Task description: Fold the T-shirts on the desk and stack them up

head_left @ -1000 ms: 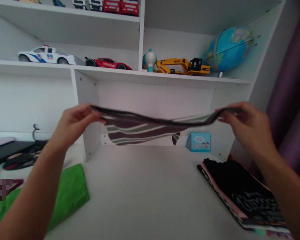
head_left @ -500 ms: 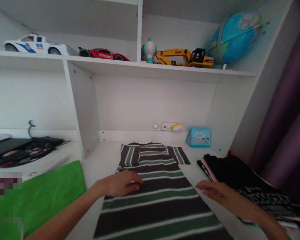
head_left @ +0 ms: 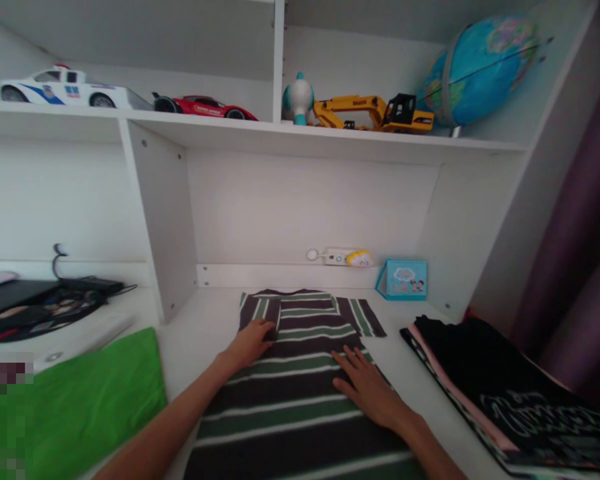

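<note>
A striped shirt [head_left: 290, 387] in dark brown, green and white lies stretched out on the white desk, its far end by the back panel. Its left sleeve [head_left: 263, 309] is folded inward over the body, while the right sleeve [head_left: 363, 317] sticks out to the side. My left hand [head_left: 253, 341] rests at the lower end of the folded sleeve, fingers slightly bent and apart from the thumb. On the shirt's right half my right hand [head_left: 367, 387] lies flat with its fingers spread.
Folded clothes, black on top [head_left: 505, 380], are stacked at the right. A green cloth [head_left: 95, 400] lies at the left, with a dark tray of small things [head_left: 55, 313] behind it. A blue desk calendar [head_left: 404, 280] stands at the back. Toys and a globe [head_left: 485, 70] sit on the shelf above.
My right hand has moved left from beside the shirt and now lies flat on it. My left hand has moved forward to the folded sleeve. The view has shifted slightly.
</note>
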Available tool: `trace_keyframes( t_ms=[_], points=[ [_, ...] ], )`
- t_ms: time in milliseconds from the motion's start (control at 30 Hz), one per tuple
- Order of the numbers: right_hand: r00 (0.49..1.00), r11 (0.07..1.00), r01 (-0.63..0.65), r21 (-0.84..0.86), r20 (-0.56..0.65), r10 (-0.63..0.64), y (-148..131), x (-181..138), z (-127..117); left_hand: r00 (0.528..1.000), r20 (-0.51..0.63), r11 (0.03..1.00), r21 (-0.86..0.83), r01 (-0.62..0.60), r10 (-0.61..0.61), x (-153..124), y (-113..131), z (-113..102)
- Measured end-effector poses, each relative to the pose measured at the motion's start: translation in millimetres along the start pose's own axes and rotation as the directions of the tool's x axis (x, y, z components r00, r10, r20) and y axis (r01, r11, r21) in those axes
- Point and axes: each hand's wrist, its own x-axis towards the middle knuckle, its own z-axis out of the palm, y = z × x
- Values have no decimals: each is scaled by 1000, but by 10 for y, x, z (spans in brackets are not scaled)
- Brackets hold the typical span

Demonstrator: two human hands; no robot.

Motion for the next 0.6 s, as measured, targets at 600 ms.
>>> trace_keyframes(
  t_ms=[600],
  points=[
    [998,999,8,-33,-54,-10,34,3,2,815,327,229,-849,476,-479,-482,-1437,-729]
  ],
)
